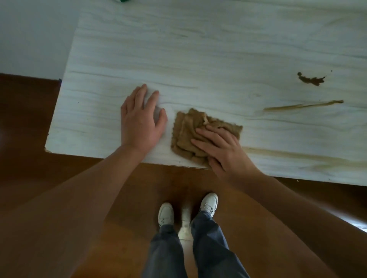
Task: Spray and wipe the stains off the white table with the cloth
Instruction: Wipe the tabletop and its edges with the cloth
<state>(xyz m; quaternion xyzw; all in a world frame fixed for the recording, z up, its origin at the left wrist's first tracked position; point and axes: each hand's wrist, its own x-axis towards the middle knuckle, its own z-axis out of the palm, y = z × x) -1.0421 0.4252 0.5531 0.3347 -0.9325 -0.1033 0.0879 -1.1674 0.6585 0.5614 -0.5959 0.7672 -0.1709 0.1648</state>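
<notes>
Cloth (184,135) under right hand (222,150), left hand (139,125) seemingly apart

Cloth (190,135) on table (198,49), stains (310,79) rightward

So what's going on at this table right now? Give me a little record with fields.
surface: white table, pale wood grain
tool: brown cloth, folded, near the front edge
right hand: flat on the cloth, pressing it
left hand: flat on bare table, beside the cloth, not touching it
stains remaining: dark blotch, thin streak, wide smear by the front edge, all right of the cloth
far edge: green object, mostly cut off
</notes>
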